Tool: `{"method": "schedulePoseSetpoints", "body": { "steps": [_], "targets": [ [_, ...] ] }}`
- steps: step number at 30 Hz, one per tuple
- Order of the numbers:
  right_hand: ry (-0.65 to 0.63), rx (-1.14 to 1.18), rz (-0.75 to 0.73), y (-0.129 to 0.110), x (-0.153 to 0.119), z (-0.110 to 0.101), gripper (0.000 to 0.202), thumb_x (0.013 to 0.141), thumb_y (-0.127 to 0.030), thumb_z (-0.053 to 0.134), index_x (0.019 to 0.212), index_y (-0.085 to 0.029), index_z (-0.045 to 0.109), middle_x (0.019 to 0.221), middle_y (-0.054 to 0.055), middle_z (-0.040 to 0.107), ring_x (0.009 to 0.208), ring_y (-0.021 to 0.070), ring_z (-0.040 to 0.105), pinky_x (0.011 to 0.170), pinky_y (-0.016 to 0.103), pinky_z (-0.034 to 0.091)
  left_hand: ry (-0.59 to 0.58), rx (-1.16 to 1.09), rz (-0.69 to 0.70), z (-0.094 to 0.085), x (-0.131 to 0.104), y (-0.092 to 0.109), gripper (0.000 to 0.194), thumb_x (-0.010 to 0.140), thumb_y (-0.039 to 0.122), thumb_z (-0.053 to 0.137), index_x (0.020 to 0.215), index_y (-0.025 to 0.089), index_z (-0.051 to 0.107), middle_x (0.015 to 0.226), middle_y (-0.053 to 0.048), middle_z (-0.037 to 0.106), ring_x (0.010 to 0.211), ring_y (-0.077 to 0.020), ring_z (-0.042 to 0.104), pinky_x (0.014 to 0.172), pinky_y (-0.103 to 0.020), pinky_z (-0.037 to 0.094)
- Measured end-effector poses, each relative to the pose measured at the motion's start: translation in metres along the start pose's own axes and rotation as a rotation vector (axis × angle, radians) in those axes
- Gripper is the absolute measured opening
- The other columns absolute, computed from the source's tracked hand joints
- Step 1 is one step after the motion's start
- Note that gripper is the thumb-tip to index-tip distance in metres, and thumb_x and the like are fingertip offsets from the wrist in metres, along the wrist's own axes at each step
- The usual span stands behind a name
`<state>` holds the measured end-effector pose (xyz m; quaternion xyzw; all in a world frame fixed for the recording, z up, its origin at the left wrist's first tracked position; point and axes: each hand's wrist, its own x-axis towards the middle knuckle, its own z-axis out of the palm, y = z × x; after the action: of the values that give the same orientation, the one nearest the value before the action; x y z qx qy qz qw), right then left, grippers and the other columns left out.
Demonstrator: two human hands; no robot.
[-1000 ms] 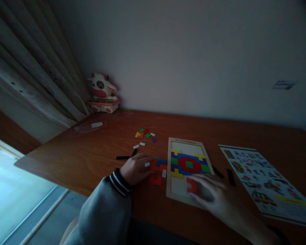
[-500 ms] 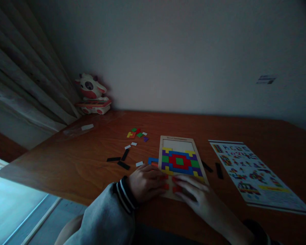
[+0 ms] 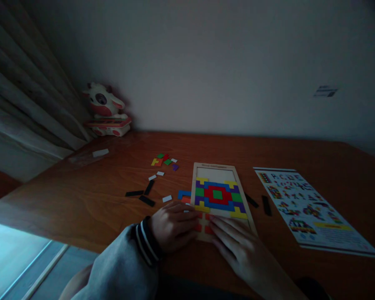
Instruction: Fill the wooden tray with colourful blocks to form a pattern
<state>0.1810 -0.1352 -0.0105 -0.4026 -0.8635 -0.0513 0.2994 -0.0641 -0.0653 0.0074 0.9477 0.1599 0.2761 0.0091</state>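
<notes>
A wooden puzzle board (image 3: 215, 166) lies on the table, its middle filled by a pattern of coloured pieces around a green square (image 3: 218, 194). Red pieces (image 3: 208, 229) show at its near end, between my two hands. My left hand (image 3: 174, 225) rests at the board's lower left edge, fingers bent towards the red pieces; whether it grips one is hidden. Over the board's lower right part lies my right hand (image 3: 234, 241), fingers stretched out and fingertips at the red pieces.
Left of the board lie loose coloured pieces (image 3: 168, 162), white pieces (image 3: 167, 198) and black strips (image 3: 146, 201). Another black strip (image 3: 266, 205) and a printed pattern sheet (image 3: 312, 208) are on the right. A cow toy (image 3: 106, 110) stands at the back left.
My right hand has flattened, its fingers closer together over the board's lower part. My left hand stays at the board's left edge. The whole view has shifted slightly.
</notes>
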Motion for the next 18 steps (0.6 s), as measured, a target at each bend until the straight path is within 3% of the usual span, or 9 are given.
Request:
{"method": "schedulePoseSetpoints", "body": {
  "steps": [9, 18],
  "targets": [
    [-0.009, -0.016, 0.034, -0.0023, -0.003, -0.0003, 0.03, 0.095, -0.014, 0.049, 0.119, -0.013, 0.067, 0.122, 0.011, 0.071, 0.112, 0.0219, 0.066, 0.092, 0.038, 0.06, -0.063, -0.01, -0.018, 0.0078, -0.0074, -0.001, 0.034, 0.094, 0.041, 0.056, 0.115, 0.016, 0.067, 0.122, -0.012, 0.069, 0.116, -0.0281, 0.061, 0.093, -0.044, 0.052],
    [-0.106, 0.019, 0.08, 0.0, -0.0074, 0.0007, 0.035, 0.093, -0.019, 0.054, 0.127, -0.019, 0.065, 0.132, 0.01, 0.065, 0.119, 0.0241, 0.062, 0.097, 0.041, 0.057, -0.018, -0.033, 0.003, 0.0077, -0.0069, -0.0022, 0.03, 0.094, 0.036, 0.056, 0.113, 0.015, 0.067, 0.12, -0.012, 0.07, 0.113, -0.0267, 0.062, 0.092, -0.043, 0.055]
  ]
}}
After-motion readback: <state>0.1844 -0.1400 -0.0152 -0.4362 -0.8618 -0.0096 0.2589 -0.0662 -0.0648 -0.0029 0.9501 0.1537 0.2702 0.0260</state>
